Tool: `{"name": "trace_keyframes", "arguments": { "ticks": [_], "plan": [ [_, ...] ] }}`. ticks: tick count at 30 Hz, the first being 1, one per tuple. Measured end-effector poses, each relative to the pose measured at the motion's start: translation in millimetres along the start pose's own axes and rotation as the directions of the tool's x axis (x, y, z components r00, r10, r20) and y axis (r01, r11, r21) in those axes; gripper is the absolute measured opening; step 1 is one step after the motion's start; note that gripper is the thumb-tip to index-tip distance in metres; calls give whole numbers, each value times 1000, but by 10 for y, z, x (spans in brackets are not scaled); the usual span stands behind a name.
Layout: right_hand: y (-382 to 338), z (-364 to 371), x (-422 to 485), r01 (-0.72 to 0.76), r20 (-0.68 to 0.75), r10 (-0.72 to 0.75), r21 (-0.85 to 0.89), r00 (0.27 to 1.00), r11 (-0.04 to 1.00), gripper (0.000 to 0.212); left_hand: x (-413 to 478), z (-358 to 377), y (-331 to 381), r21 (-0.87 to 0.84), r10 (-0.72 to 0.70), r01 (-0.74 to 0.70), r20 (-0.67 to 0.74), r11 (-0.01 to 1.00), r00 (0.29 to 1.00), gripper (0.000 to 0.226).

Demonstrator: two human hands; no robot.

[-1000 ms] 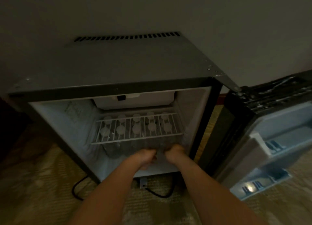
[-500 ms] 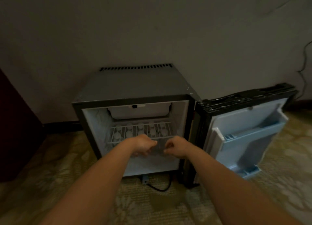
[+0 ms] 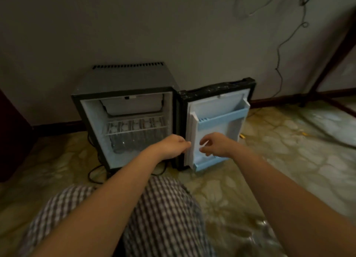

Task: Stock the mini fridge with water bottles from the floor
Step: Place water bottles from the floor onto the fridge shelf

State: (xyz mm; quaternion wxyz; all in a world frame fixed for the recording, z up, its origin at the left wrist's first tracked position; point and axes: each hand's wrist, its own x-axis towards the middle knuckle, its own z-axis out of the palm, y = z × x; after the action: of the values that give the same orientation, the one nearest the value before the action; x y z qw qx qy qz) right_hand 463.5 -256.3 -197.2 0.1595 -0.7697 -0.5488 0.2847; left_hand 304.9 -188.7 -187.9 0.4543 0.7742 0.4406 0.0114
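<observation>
I have the fridge [image 3: 125,79] in the middle of the frame, against the wall [image 3: 173,25]. Its door [image 3: 217,110] is swung fully open to the right, so the pale inner liner faces me. The bottles [image 3: 134,141] are inside the fridge, packed upright together on its bottom under the wire shelf [image 3: 134,128]. Their pale caps show at the level of the shelf bars, and I cannot count them in this dim light. Both hands are stretched out in front of the fridge, just right of centre. My left hand [image 3: 171,147] has its fingers curled, with the tips right at the door's hinge-side edge. I cannot tell whether it pinches that edge or only touches it. My right hand [image 3: 215,145] hangs in front of the lower half of the door liner, fingers loosely curled, and I make out nothing in it. The two hands are near each other but apart. A blue bin [image 3: 221,120] crosses the door's upper half and another lies at its foot. A black cord [image 3: 94,175] loops on the patterned floor [image 3: 289,160] below the fridge. At the bottom of the frame a checked knee [image 3: 163,218] sits between my forearms. A thin cable [image 3: 279,54] hangs down the wall in the upper right.
</observation>
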Motion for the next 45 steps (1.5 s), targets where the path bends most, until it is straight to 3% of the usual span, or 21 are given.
{"name": "trace_keyframes", "arguments": {
  "ticks": [5,11,14,19,22,26,33,36,40,45],
  "plan": [
    [574,54,-711,-82,-19,80,-105,997,991,36,-294,633,318,170,126,-135,63,976,990,32],
    [1290,328,-1611,-221,16,222,-62,975,973,38,-523,1614,328,321,147,-253,321,912,936,22],
    [1695,627,-2026,-299,44,300,-32,953,954,40,-627,2207,268,311,86,-246,450,918,889,37],
    [2125,1225,-2459,-432,96,429,20,898,902,39,-799,2926,101,343,-42,-204,591,917,805,37],
    [2288,1555,-2597,-504,110,503,-16,857,863,43,-863,3202,-46,439,-75,-252,604,862,794,41],
    [2421,1906,-2673,-560,140,560,-47,816,827,45,-806,3326,-218,608,-143,-377,635,698,759,63],
    [2469,2145,-2660,-578,49,584,-99,810,810,48,-583,3459,-260,598,-186,-326,637,732,748,71],
    [2466,2126,-2655,-574,12,575,-49,818,818,45,-548,3533,-234,608,-212,-343,658,716,723,71],
    [2455,2000,-2719,-536,-101,556,168,825,827,36,-456,3500,-225,672,-310,-356,661,649,683,80],
    [2339,1639,-2753,-405,-210,510,395,834,825,26,-335,3369,-82,560,-235,-298,689,773,686,90]
  ]
}}
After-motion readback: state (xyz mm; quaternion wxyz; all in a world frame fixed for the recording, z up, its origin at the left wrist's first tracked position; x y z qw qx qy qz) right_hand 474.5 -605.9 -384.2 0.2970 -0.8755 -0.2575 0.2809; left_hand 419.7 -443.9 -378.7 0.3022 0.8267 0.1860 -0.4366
